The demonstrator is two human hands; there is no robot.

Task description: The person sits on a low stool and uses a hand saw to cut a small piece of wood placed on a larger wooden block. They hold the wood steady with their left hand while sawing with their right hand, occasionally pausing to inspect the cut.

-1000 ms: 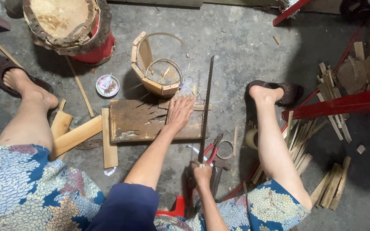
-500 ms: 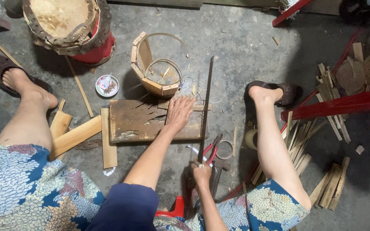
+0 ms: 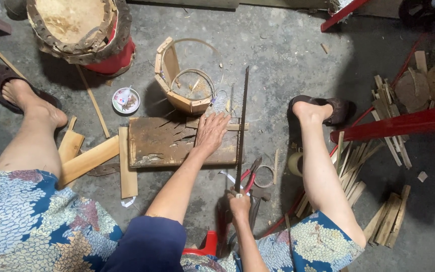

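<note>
Nearest me, my right hand is clenched on the handle of a saw, whose blade runs straight away from it. To its left and farther out, my left hand lies flat, fingers spread, pinning a thin wood strip on the cutting board. I judge this the sawing step; next calls for steady strokes clear of those fingers.
</note>
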